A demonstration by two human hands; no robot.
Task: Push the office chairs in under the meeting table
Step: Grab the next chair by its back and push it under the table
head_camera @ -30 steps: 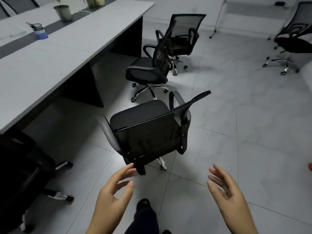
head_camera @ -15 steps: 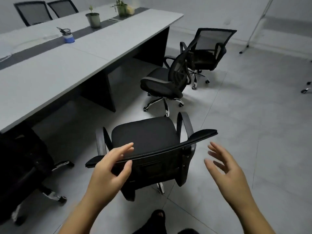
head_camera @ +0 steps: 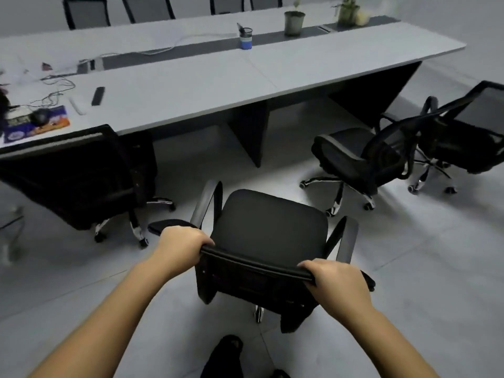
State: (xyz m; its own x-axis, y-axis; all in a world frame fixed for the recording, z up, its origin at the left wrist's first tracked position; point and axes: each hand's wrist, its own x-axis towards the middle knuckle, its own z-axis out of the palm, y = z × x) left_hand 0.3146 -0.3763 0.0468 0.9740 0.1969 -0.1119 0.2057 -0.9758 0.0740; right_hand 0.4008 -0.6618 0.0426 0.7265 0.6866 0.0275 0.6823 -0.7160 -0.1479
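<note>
Black office chair faces the meeting table, its backrest top clamped by left hand and right hand.

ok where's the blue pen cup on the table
In the head view the blue pen cup stands on the table's dark centre strip, upper middle, just left of a potted plant.
</note>
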